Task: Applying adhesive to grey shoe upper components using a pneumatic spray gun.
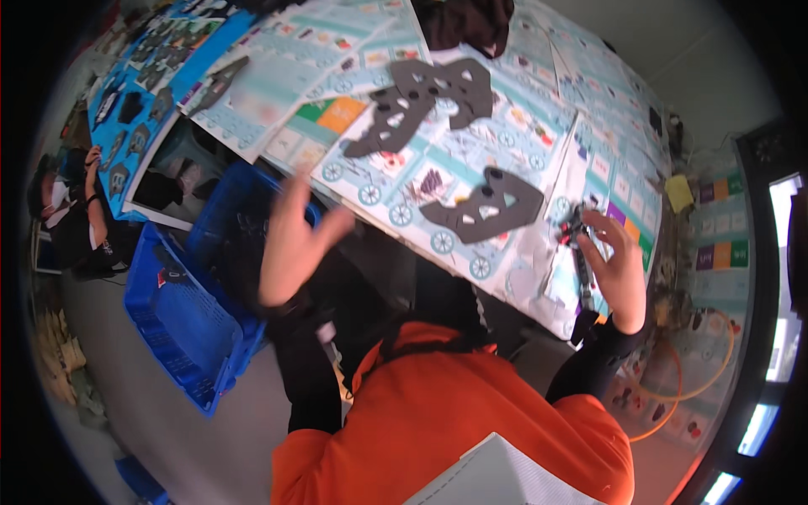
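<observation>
Where fingers (599, 220) curl: black tool (576, 229).

Left hand (290, 244): motion-blurred, finger pose unreadable. Small dark part (575, 229) at right hand (619, 269): too small to ID, partly behind fingers. Blue crate (181, 328) interior: hidden in shadow. Dark cloth (467, 21), far edge: cut off by frame. Near table edge: hidden behind orange garment (438, 404).

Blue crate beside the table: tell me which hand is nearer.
Left. The left hand is raised open right above the blue crate; the right hand is across the table.
</observation>
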